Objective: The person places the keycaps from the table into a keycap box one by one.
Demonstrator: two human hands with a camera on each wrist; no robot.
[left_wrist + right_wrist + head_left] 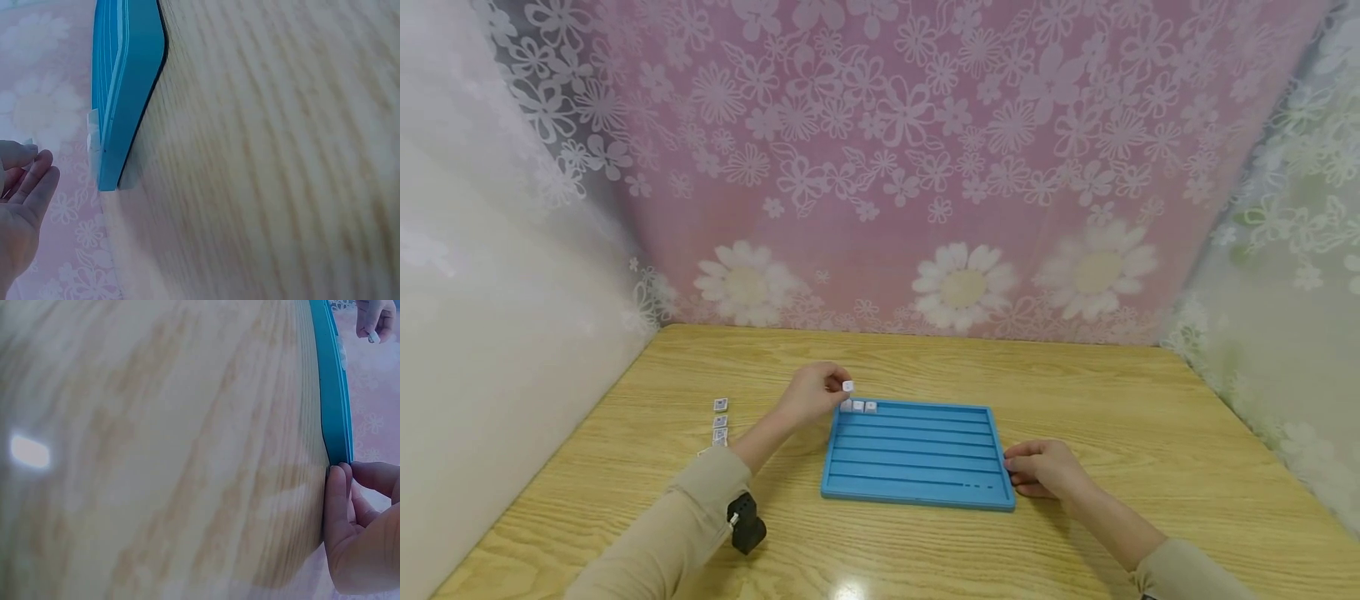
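My left hand (pixel 814 392) pinches a small white keycap (pixel 847 386) between thumb and fingertips, just above the back left corner of a blue ridged tray (pixel 917 502). Below it, a few white keycaps (pixel 858 407) sit side by side in the tray's back row, at its left end. In the left wrist view the pinched piece is mostly hidden by the fingers. At the tray's right side, my right hand (pixel 1047 469) holds the edge, thumb at the rim and fingers against the side wall, as the right wrist view (pixel 365 522) shows.
Several more white keycaps (pixel 720 422) lie in a loose column on the wooden table (pixel 1075 392), left of the tray; the left sleeve (pixel 677 517) covers part of that area. A pink flowered curtain (pixel 880 208) hangs behind the table, with pale cloth at both sides.
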